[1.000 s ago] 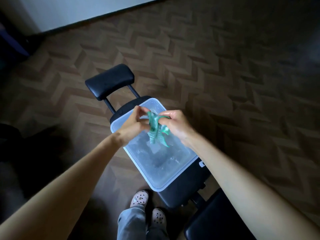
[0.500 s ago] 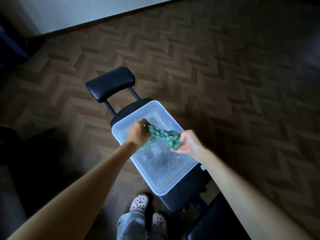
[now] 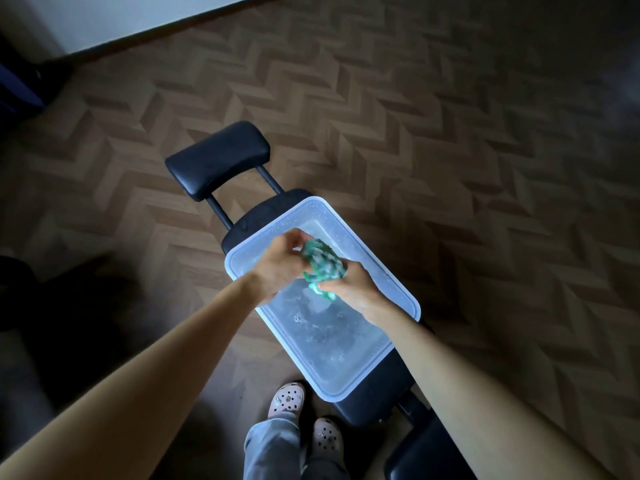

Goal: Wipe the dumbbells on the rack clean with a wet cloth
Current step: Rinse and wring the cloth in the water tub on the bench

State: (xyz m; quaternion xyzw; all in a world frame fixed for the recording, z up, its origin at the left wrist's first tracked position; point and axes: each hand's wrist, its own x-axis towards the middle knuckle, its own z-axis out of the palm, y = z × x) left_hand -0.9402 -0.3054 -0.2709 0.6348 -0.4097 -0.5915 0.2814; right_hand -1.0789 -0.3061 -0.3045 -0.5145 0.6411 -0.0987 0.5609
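A green cloth (image 3: 322, 268) is bunched tight between both my hands, held above a clear plastic tub (image 3: 398, 282) of water. My left hand (image 3: 280, 265) grips its far end and my right hand (image 3: 353, 289) grips its near end; the cloth looks twisted. A short green tail hangs down under my right hand. Bubbles and ripples show on the water below. No dumbbells and no rack are in view.
The tub rests on a black padded workout bench (image 3: 370, 400) with a separate black pad (image 3: 218, 159) on two rods at its far end. Herringbone wood floor (image 3: 450, 133) surrounds it. My feet in pale clogs (image 3: 287, 398) stand at the tub's near end.
The cloth was stretched out long between my hands half a second ago; now my hands have come together and it is squeezed into a compact wad over the water.
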